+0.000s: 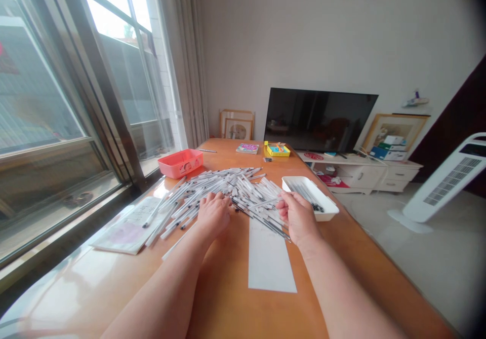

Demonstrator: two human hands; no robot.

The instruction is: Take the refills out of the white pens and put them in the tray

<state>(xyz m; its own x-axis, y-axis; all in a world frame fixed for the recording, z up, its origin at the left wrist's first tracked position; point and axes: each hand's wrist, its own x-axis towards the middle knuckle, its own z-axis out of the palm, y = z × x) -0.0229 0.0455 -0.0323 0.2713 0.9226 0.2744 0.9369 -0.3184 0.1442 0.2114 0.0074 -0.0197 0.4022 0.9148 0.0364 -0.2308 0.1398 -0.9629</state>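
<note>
A wide heap of white pen barrels with dark tips point(212, 179) covers the middle of the table. My left hand point(215, 212) rests at its near edge, fingers curled down; what lies under the fingertips is hidden. My right hand point(299, 216) is closed in a pinch on a slim whitish pen point(266, 203), which points left over the heap. Several thin dark refills point(271, 225) lie across a white paper strip point(271, 263) between my hands. Just beyond my right hand stands a white tray point(329, 211), holding clear, dark-tipped sticks.
A pink basket point(180, 164) stands at the back left, near the window. Some pens overlap a flat booklet point(127, 227) on the left. Farther back on the wooden table point(228, 298) are a colourful book point(247, 148) and a yellow box point(278, 151). A white fan point(444, 187) stands right.
</note>
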